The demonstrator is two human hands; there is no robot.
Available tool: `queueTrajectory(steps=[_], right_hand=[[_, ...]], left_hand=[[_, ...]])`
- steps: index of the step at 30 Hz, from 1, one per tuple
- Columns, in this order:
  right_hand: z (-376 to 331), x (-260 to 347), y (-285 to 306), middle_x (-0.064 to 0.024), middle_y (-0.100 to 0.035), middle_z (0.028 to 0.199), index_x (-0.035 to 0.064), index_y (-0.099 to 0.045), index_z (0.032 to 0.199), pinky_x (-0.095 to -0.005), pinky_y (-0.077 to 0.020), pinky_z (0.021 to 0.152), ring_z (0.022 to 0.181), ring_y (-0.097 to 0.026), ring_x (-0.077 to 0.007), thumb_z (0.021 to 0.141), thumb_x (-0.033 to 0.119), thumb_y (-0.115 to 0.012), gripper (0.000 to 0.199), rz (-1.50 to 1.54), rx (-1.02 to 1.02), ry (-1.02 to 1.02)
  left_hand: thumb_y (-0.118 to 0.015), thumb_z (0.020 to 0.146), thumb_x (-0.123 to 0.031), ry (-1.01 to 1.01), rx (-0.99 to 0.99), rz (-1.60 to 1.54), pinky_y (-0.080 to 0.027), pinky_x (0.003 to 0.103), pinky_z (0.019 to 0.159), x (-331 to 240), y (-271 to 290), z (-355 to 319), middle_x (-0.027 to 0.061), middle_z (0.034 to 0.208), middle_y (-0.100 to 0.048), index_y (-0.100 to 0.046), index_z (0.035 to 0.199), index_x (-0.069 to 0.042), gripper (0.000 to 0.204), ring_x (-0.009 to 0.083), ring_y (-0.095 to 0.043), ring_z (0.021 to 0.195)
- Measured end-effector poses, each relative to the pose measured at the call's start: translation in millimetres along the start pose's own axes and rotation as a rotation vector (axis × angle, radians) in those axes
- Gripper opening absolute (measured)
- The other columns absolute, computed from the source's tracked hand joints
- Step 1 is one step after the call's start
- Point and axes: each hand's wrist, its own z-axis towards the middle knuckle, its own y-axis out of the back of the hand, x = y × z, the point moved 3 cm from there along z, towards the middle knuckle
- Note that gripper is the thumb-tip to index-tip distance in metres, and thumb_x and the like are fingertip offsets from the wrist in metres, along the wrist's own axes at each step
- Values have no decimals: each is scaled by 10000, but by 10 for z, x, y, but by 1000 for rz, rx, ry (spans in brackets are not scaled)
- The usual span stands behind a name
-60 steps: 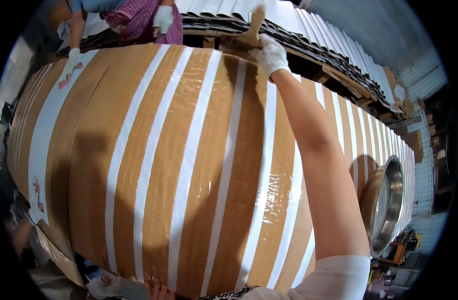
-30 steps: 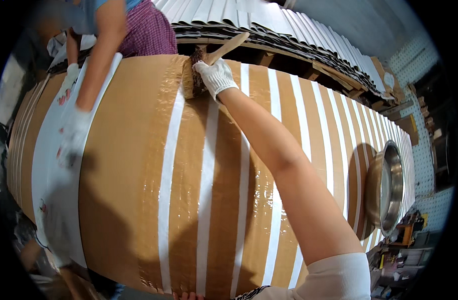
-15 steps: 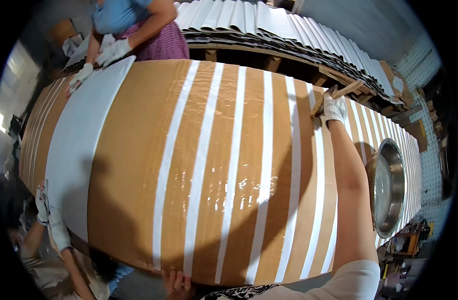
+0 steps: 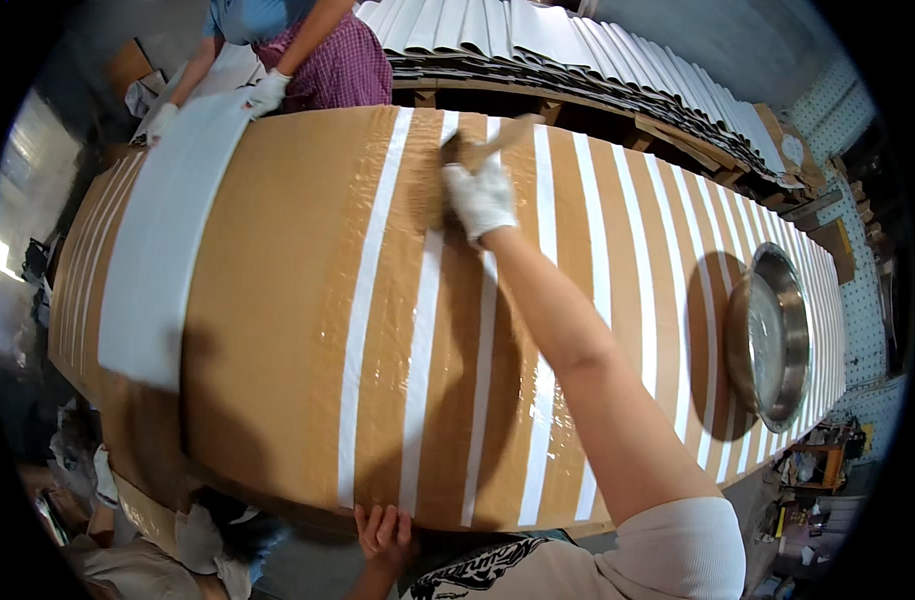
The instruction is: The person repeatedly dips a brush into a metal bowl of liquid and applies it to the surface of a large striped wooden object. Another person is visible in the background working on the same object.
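My right hand, in a white knit glove, is closed round a brush with a pale wooden handle. Its dark head is blurred against the far part of the brown sheets, which overlap so that white strips show between them. Wet gloss covers the strips around the brush. At the near edge my bare left hand rests its slightly parted fingers against the sheets; its thumb is not clear. To the left, a white panel lies over the brown sheets, with a co-worker's gloved hands at its far end.
A metal basin of cloudy liquid stands on the striped sheets at right. Behind the table, stacked white sheets lie on a wooden rack. A co-worker in a purple checked garment stands far left; another person's gloved hand is near left.
My right hand has swept left with the brush, from the right-hand strips. The white panel's near end has shifted away from the near edge, and the near co-worker's hands have drawn off it.
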Motion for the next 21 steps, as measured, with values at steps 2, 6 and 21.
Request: queueTrajectory(steps=[2, 6, 21], right_hand=[[-79, -410, 639, -245, -659, 1243, -25, -600, 1252, -444, -481, 1027, 1183, -624, -407, 879, 378, -698, 558, 7, -143, -96], [-77, -1664, 2014, -193, -700, 1209, 63, -636, 1297, -455, -515, 985, 1149, -652, -370, 907, 418, -678, 529, -260, -358, -190], [-1275, 814, -102, -280, -629, 1276, 8, -447, 1431, -478, -523, 990, 1182, -630, -424, 902, 337, -686, 667, 39, 211, -7]], left_hand=[[-605, 902, -202, 2, -52, 17, -379, 720, 1085, 12, -21, -8, 200, 1292, -515, -535, 1317, -41, 451, 412, -481, 1261], [-586, 940, -212, 7, -129, -1, -403, 719, 1072, -28, -11, 97, 172, 1304, -511, -551, 1285, -49, 383, 393, -481, 1252], [-607, 955, -199, 30, -149, 9, -437, 656, 1092, -43, 32, 153, 125, 1297, -518, -588, 1243, -81, 311, 331, -485, 1264]])
